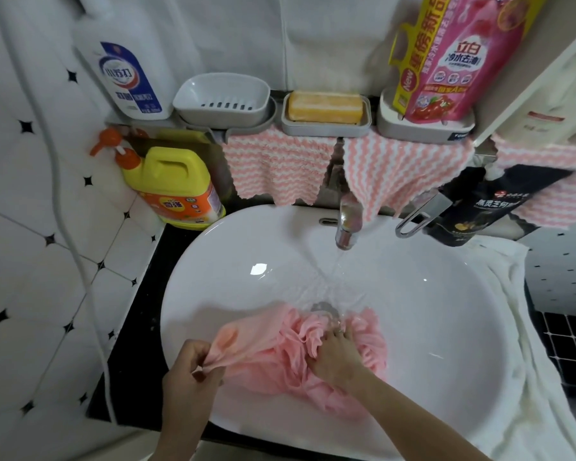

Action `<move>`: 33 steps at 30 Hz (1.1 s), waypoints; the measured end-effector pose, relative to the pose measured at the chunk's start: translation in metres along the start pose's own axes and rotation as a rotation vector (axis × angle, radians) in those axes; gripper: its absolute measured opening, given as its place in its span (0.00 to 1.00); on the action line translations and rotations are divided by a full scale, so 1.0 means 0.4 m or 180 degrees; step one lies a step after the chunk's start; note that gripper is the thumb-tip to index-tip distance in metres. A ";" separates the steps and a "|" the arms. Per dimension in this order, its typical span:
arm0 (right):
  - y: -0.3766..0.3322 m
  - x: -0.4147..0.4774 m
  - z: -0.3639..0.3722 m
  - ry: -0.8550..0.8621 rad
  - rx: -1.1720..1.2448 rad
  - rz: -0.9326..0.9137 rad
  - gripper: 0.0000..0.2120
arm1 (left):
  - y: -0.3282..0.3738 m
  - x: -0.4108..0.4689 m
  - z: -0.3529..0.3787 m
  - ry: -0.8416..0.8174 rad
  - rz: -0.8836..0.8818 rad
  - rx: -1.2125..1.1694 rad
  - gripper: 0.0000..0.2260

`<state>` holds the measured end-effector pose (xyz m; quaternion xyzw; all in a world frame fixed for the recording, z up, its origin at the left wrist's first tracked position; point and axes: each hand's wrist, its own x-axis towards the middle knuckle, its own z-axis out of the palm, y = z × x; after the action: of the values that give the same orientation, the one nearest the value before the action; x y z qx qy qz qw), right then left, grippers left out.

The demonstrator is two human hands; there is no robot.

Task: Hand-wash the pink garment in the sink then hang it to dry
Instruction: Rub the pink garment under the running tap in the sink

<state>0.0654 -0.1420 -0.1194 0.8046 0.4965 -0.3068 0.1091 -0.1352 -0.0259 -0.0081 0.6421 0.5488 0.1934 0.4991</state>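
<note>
Tiled washroom, white wall tiles with small black stars. A white oval sink (246,261) sits in a dark counter, seen from above.

Left hand (193,371): at the near-left rim, fingers and thumb pinching a gathered edge of the pink garment (273,354) and lifting it a little off the porcelain.

Right hand (336,354): down in the basin, fingers dug into a ruffled bunch of the same cloth, just short of the drain (323,307). The two hands are apart, with cloth stretched between them.

The garment lies wet in the near half of the basin, its far edge at the drain. The faucet (348,224) runs, and the water stream (333,271) lands just beyond the cloth.

We judge this to be the wetting or rubbing stage, with hanging far off. To do it well:
- feed the bunch under the stream, so that it doesn't sit short of it
- work one section at a time between both hands
- keep folds off the drain opening
- squeeze, don't wring hard; the fabric looks thin.

Outward: a yellow soap bar (325,106) sits on the shelf behind, and a yellow detergent jug (173,184) stands at the left. A white towel (512,311) is draped over the right rim.
</note>
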 end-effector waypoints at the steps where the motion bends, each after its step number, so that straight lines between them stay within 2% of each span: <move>1: 0.000 0.002 -0.002 -0.0015 0.0034 0.0011 0.50 | 0.003 0.000 0.002 0.0003 -0.0004 -0.0008 0.17; 9: 0.007 0.005 0.004 0.0051 0.0053 -0.0026 0.50 | 0.016 0.002 0.012 -0.0089 0.0196 -0.0003 0.20; 17: 0.015 0.030 0.005 0.0094 0.0198 0.0053 0.51 | 0.014 0.000 0.007 -0.0178 0.0279 -0.0041 0.18; 19: 0.015 0.027 0.007 0.0099 0.0160 0.0041 0.50 | 0.016 -0.002 0.004 -0.0195 0.0286 -0.0087 0.15; 20: 0.015 0.027 0.008 0.0065 0.0153 0.0066 0.49 | 0.018 -0.004 0.004 -0.0211 0.0296 -0.0091 0.13; 22: 0.019 0.031 0.000 -0.0088 0.0249 0.0138 0.42 | 0.015 -0.003 0.004 -0.0223 0.0306 -0.0051 0.15; 24: 0.036 0.030 -0.023 -0.0110 0.0917 0.0305 0.32 | 0.014 0.003 0.004 -0.0235 0.0320 -0.0089 0.18; 26: 0.063 0.001 -0.080 0.0457 0.2512 0.0685 0.22 | 0.022 0.010 0.004 -0.0191 0.0340 -0.0210 0.20; 27: 0.082 -0.018 -0.118 0.1019 0.3182 0.0951 0.17 | 0.028 0.013 0.004 -0.0157 0.0361 -0.0293 0.20; 29: 0.141 -0.043 -0.208 0.2376 0.3788 0.1436 0.08 | 0.042 0.019 0.008 -0.0110 0.0434 -0.0481 0.16; 30: 0.177 -0.050 -0.254 0.2877 0.4000 0.1540 0.04 | 0.051 0.021 0.013 -0.0108 0.0468 -0.0537 0.14; 31: 0.212 -0.049 -0.298 0.3146 0.4262 0.1515 0.02 | 0.058 0.024 0.018 -0.0119 0.0503 -0.0543 0.12; 33: 0.266 -0.034 -0.368 0.3178 0.4420 0.1321 0.04 | 0.064 0.028 0.029 -0.0171 0.0579 -0.0501 0.11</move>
<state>0.2099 -0.1325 -0.0088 0.8034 0.0313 -0.1257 -0.5811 -0.1093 -0.0181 0.0056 0.6531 0.4578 0.2631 0.5428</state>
